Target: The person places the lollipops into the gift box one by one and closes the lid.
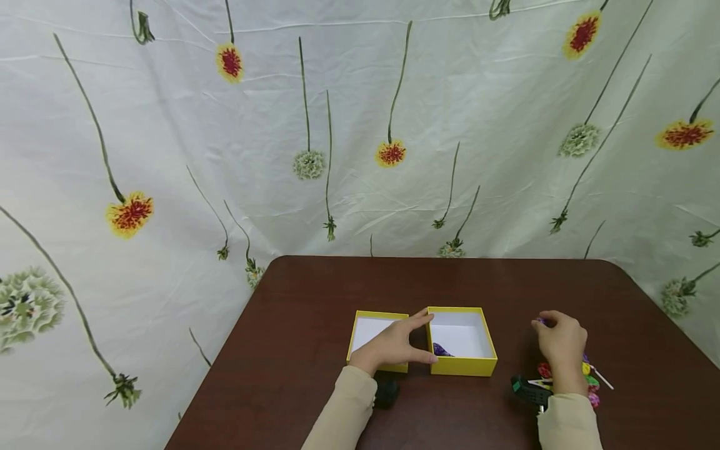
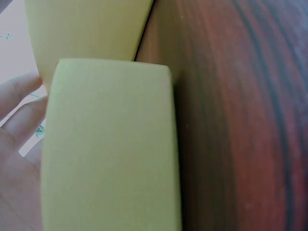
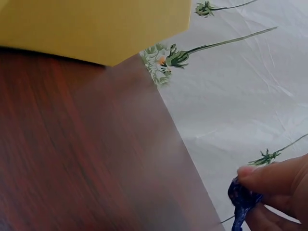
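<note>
My right hand (image 1: pixel 562 340) pinches a dark purple, shiny-wrapped lollipop (image 3: pixel 244 202) between thumb and fingers, above the table's right side. Below that wrist lies a cluster of lollipops in coloured wrappers (image 1: pixel 594 380), partly hidden by the forearm; one white stick (image 1: pixel 604 377) pokes out. My left hand (image 1: pixel 394 342) is spread, its thumb and fingertips touching the left side of an open yellow box (image 1: pixel 462 367) with a white inside. A purple-wrapped piece (image 1: pixel 441 350) lies in that box's front left corner. Left of it is a second yellow-edged box part (image 1: pixel 375 325), partly covered by my left hand.
The dark brown wooden table (image 1: pixel 315 294) has rounded far corners. Behind it hangs a white cloth (image 1: pixel 349 125) printed with flowers. A dark wrist device (image 1: pixel 529 390) shows by the right sleeve, another dark one (image 1: pixel 386 394) by the left sleeve.
</note>
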Tool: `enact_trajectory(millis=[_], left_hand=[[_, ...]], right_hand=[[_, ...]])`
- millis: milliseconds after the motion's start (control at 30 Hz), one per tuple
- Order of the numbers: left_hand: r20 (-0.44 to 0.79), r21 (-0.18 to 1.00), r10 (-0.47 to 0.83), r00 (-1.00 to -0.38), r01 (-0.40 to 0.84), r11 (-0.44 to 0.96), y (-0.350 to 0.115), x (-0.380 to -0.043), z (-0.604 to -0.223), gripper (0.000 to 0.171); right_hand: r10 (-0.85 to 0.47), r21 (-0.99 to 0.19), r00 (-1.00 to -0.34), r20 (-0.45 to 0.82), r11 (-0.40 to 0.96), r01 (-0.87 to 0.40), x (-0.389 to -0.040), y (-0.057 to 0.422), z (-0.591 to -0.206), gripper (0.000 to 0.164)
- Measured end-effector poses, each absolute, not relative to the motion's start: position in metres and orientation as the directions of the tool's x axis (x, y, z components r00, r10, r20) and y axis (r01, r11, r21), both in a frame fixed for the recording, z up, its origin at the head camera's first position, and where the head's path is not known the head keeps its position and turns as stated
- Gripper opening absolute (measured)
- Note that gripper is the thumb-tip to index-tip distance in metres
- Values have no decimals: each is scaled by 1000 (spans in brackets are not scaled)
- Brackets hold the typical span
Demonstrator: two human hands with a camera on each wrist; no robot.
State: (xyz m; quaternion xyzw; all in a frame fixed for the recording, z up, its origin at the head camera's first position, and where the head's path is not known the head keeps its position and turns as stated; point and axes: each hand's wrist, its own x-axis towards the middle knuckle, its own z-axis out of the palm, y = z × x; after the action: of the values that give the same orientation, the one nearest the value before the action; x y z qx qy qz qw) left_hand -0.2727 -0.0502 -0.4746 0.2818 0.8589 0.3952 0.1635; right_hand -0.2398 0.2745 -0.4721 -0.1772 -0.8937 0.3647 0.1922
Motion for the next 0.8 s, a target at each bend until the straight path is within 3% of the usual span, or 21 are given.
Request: enact_trajectory(millis=[800], left_hand=[[-61, 775, 613, -788, 350, 527, -50, -272, -474, 87]], right_hand=[[540, -825, -805, 247, 552, 117, -243, 259, -449, 36]])
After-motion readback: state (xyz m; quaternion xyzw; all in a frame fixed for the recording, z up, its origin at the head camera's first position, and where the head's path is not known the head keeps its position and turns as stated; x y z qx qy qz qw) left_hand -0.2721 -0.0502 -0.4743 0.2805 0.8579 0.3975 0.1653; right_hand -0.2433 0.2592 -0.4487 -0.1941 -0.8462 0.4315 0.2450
